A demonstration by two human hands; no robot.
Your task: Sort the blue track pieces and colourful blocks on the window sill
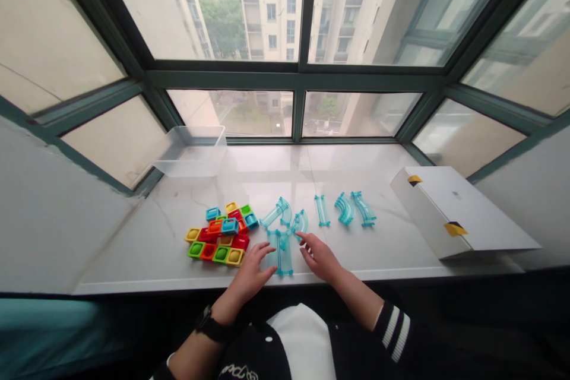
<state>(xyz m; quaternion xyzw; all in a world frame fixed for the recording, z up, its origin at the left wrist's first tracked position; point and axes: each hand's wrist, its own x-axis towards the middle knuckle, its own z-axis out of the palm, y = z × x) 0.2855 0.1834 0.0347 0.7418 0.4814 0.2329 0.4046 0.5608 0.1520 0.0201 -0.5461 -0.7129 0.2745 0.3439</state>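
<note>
Translucent turquoise toy track pieces lie on the white sill between my hands. My left hand (255, 267) is open, its fingers and thumb apart at the left edge of the straight track pieces (285, 256). On the other side, my right hand (318, 255) has its fingers loosely bent and apart; the index fingertip is close to a small curved track piece (301, 221). I cannot tell whether it touches. Behind them sits an overlapping group with another track piece (275, 212). Left of my left hand is a pile of red, yellow, green and blue blocks (221, 241).
Set apart at the right are a short straight track (321, 211), a curved track (344, 209) and a bent track (364, 209). A clear plastic bin (191, 160) stands back left. A white box (463, 211) with yellow-black tabs stands right. Windows border the sill (276, 160).
</note>
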